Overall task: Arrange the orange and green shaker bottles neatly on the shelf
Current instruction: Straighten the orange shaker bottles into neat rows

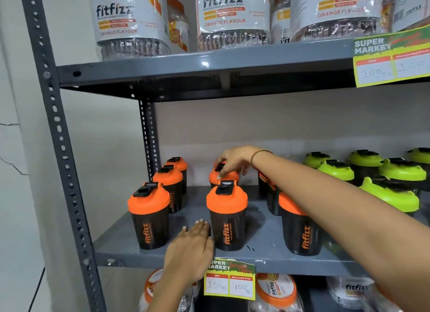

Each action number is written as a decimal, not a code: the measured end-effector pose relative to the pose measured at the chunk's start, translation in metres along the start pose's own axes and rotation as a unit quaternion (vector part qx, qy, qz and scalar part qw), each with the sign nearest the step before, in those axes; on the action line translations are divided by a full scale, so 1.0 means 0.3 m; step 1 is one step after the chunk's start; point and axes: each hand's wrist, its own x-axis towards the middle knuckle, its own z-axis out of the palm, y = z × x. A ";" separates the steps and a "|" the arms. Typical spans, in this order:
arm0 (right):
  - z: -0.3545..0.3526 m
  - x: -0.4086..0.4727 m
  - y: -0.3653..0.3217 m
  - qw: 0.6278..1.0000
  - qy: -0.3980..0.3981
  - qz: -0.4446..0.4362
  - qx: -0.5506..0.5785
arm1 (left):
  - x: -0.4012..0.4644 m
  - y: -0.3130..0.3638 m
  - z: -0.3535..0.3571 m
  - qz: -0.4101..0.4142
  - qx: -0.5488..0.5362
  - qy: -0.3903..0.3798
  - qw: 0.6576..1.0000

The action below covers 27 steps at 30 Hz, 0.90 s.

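While my right hand [235, 161] is reaching to the far middle of the shelf [186, 256], its fingers are curling down over the orange lid of the rear shaker [223, 175], closing on it from above. My left hand [193, 249] is lying flat and spread on the shelf edge, fingertips touching or just beside the base of the near middle shaker [226, 216], gripping nothing. I am judging the risk to be my right forearm: it is crossing low over the right orange shaker [300, 230], hiding part of it, and any sideways drag could be tipping that bottle or the ones behind it. Pulling the rear shaker forward could also be knocking the near middle one off the front lip. Three more orange shakers [167, 186] are standing in a file at the left, and the green shakers [372, 172] are clustering, less evenly, at the far right. Every bottle is dark-walled and capped, so I cannot tell whether anything is inside.
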 end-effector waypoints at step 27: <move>-0.030 -0.087 0.079 0.997 0.068 -0.026 -0.003 | -0.008 0.004 -0.006 -0.012 -0.022 0.019 0.999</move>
